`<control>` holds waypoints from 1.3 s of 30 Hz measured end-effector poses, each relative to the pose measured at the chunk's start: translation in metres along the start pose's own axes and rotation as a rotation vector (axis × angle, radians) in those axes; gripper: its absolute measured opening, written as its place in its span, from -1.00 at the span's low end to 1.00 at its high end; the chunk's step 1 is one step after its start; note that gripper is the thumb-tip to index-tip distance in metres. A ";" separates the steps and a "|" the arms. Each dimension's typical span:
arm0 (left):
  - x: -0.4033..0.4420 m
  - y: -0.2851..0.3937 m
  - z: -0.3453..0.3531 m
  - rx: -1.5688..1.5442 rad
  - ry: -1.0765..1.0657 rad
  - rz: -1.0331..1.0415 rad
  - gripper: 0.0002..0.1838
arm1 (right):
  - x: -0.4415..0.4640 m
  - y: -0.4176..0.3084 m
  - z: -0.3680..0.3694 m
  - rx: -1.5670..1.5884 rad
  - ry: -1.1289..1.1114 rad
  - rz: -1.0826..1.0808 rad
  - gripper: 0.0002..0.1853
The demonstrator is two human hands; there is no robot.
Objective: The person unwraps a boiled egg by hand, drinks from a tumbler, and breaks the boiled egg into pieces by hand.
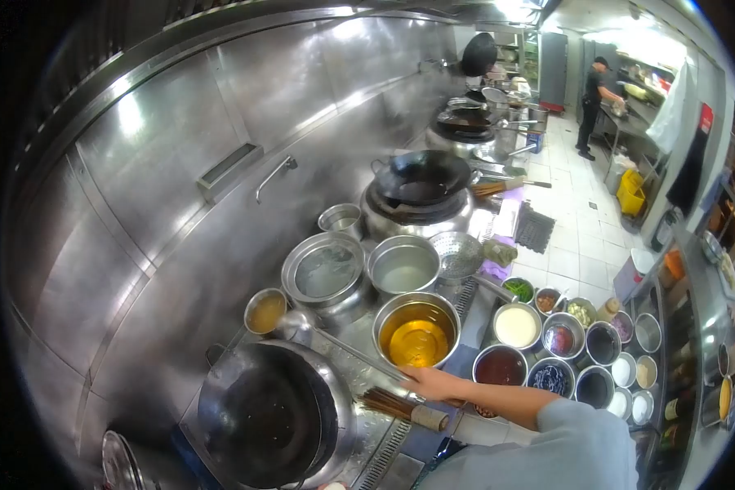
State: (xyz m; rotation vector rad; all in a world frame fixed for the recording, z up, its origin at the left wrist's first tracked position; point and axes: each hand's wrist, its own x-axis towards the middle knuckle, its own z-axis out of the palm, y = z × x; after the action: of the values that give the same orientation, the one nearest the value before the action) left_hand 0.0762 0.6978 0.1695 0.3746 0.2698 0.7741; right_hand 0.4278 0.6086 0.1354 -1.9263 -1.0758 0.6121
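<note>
My right hand (pixel 426 382) is closed around the long handle of a steel ladle (pixel 296 327). The ladle's bowl is over the stove top, between a small pot of yellowish liquid (pixel 265 312) and the large dark wok (pixel 261 416). A few pale specks show in the wok. Beneath my right hand lies a bamboo wok brush (pixel 392 403). Just beyond it stands a steel pot of golden oil (pixel 417 333). At the bottom edge, by the wok's near rim, a small pale patch may be my left hand (pixel 332 486); its fingers are hidden.
Several pots of clear liquid (pixel 403 265) and a perforated strainer (pixel 456 255) stand behind the oil. To the right are several containers of sauces and seasonings (pixel 517 325). A second wok (pixel 423 178) sits on a farther burner. A co-worker (pixel 594 106) stands at a far counter.
</note>
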 end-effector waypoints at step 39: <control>-0.108 0.010 -0.069 0.157 -0.249 -0.509 -0.68 | -0.321 -0.074 0.194 -0.080 0.091 0.048 -0.80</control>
State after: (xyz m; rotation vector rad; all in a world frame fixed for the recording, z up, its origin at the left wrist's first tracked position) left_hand -0.0296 0.6422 0.1222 0.5200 0.1802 0.2029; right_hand 0.0879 0.4376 0.0994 -2.0345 -1.0128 0.5088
